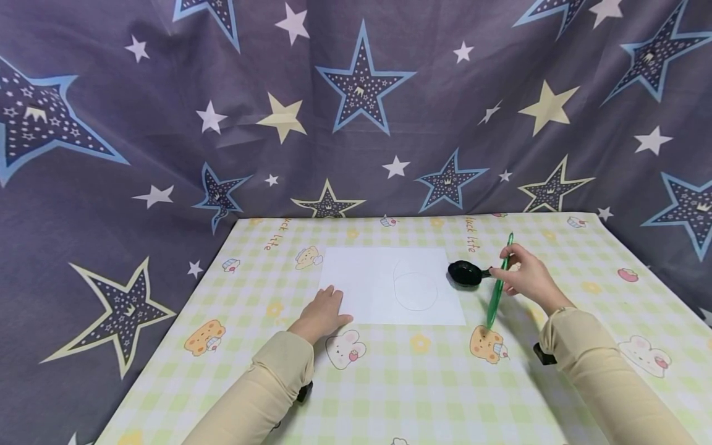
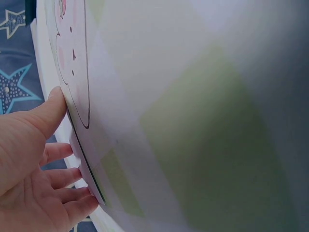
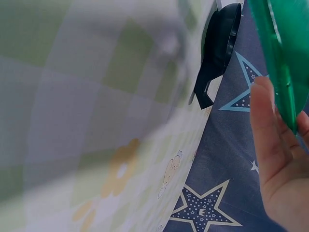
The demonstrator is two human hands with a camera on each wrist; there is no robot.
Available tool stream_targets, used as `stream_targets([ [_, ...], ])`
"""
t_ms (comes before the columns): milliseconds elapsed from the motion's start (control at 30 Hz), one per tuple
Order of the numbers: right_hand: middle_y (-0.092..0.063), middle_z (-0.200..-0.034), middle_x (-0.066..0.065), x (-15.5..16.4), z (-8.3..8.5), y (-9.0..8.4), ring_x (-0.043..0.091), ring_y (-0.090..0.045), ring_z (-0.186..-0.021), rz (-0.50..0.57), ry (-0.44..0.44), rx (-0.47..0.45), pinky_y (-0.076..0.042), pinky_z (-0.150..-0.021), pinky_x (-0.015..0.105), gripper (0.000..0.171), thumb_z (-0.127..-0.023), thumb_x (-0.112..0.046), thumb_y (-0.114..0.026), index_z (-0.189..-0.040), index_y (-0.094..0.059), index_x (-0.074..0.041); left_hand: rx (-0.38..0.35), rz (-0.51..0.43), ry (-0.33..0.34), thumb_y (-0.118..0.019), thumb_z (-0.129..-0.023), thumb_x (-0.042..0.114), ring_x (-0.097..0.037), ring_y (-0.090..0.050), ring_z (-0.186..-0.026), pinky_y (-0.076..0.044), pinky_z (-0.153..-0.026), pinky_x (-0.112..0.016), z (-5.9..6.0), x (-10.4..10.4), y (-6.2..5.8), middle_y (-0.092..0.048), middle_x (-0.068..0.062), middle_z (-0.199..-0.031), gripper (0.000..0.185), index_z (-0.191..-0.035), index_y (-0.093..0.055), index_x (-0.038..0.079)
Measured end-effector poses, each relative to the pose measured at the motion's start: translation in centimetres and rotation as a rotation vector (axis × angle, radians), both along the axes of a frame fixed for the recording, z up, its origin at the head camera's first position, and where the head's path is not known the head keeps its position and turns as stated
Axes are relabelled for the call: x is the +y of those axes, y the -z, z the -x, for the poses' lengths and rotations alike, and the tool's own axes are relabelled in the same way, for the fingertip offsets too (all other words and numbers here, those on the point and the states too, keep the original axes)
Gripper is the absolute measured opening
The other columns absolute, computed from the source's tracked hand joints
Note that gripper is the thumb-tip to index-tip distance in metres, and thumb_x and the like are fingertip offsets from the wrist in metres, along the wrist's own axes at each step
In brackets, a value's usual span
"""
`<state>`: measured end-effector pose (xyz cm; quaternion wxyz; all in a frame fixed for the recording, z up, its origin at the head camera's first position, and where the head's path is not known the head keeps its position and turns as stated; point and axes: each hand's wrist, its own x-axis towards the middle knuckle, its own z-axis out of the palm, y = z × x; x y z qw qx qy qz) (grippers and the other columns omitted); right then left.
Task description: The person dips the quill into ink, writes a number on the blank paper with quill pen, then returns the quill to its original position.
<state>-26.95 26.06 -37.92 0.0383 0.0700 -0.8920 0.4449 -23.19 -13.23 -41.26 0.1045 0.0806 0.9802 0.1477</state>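
A white sheet of paper [image 1: 389, 284] with a pencilled circle lies on the checked tablecloth [image 1: 423, 383]. My left hand [image 1: 322, 312] rests flat on the sheet's lower left corner, fingers straight; in the left wrist view the left hand [image 2: 34, 164] lies against the cloth. My right hand [image 1: 525, 275] holds a green pen [image 1: 499, 281] at an angle, its lower tip near the cloth to the right of the sheet. A small black round object with a short handle [image 1: 466, 273] lies just left of that hand, apart from the paper's right edge. The right wrist view shows the pen [image 3: 280, 63] and the black object [image 3: 219, 48] close up.
The table is covered by a yellow-green checked cloth with cartoon animals. A dark star-patterned curtain [image 1: 356, 105] hangs behind and on both sides of it. The table's left edge [image 1: 183, 321] and right edge [image 1: 656, 266] drop off to the curtain.
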Motion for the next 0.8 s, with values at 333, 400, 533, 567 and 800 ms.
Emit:
stream_targets([
  [333, -0.047, -0.100, 0.027, 0.29, 0.06, 0.25, 0.028, -0.058, -0.053, -0.028, -0.082, -0.035, -0.055, -0.050, 0.043, 0.066, -0.086, -0.010, -0.065, -0.140, -0.026, -0.003, 0.003, -0.006, 0.003, -0.059, -0.090, 0.032, -0.040, -0.020, -0.133, -0.021, -0.108, -0.046, -0.01, -0.03, 0.01, -0.026, -0.025, -0.144, 0.063, -0.136, -0.037, -0.005],
  [400, -0.046, -0.103, 0.029, 0.26, 0.08, 0.26, 0.029, -0.058, -0.052, -0.023, -0.080, -0.054, -0.055, -0.051, 0.043, 0.076, -0.085, -0.011, -0.066, -0.144, -0.017, -0.005, 0.001, -0.007, 0.001, -0.059, -0.090, 0.032, -0.040, -0.020, -0.133, -0.021, -0.108, -0.046, -0.04, -0.01, 0.00, -0.026, -0.025, -0.144, 0.063, -0.136, -0.037, -0.005],
  [533, -0.047, -0.106, 0.030, 0.18, 0.03, 0.25, 0.027, -0.060, -0.055, -0.031, -0.067, -0.093, -0.055, -0.052, 0.041, 0.081, -0.085, -0.014, -0.066, -0.144, -0.013, 0.001, -0.002, -0.007, -0.001, -0.059, -0.090, 0.032, -0.039, -0.020, -0.133, -0.020, -0.108, -0.046, -0.07, 0.01, -0.03, -0.026, -0.025, -0.144, 0.063, -0.136, -0.037, -0.005],
  [567, -0.048, -0.105, 0.029, 0.16, 0.02, 0.28, 0.027, -0.060, -0.056, -0.041, -0.062, -0.099, -0.055, -0.052, 0.041, 0.080, -0.085, -0.015, -0.066, -0.143, -0.014, 0.003, -0.003, -0.006, -0.001, -0.059, -0.090, 0.032, -0.039, -0.020, -0.133, -0.020, -0.108, -0.046, -0.07, 0.01, -0.04, -0.026, -0.025, -0.144, 0.063, -0.136, -0.037, -0.005],
  [800, -0.050, -0.104, 0.029, 0.25, 0.13, 0.76, 0.022, -0.061, -0.063, -0.116, -0.050, -0.144, -0.056, -0.053, 0.036, 0.066, -0.087, -0.018, -0.063, -0.135, -0.028, 0.010, -0.002, -0.005, 0.001, -0.059, -0.090, 0.032, -0.040, -0.020, -0.133, -0.020, -0.108, -0.046, -0.03, -0.01, -0.04, -0.026, -0.025, -0.144, 0.063, -0.136, -0.037, -0.005],
])
